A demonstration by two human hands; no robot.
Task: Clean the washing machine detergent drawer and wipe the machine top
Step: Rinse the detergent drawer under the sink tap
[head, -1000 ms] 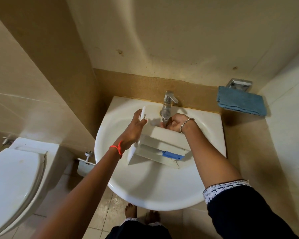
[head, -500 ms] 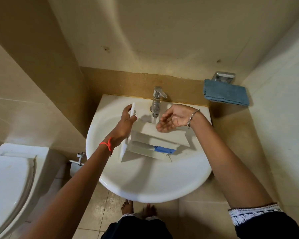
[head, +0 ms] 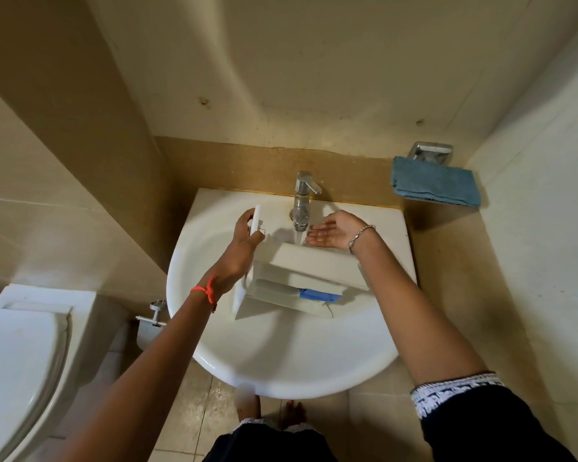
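The white detergent drawer [head: 309, 273], with a blue insert [head: 319, 295], lies tilted in the white sink [head: 281, 361] under the chrome tap [head: 302, 201]. Water runs from the tap onto the drawer's back end. My left hand [head: 244, 241] grips the drawer by its front panel, at the left. My right hand [head: 332, 232] is held palm up with straight wet fingers beside the water stream, just above the drawer's far edge.
A folded blue cloth [head: 436, 185] lies on a metal wall holder at the right of the sink. A white toilet [head: 17, 371] stands at the lower left. A wall-mounted valve [head: 152, 315] sticks out left of the sink. My bare feet show below the basin.
My right hand came off the tap, turned palm up and now sits beside the stream. Water now runs from the tap. My left hand keeps hold of the drawer.
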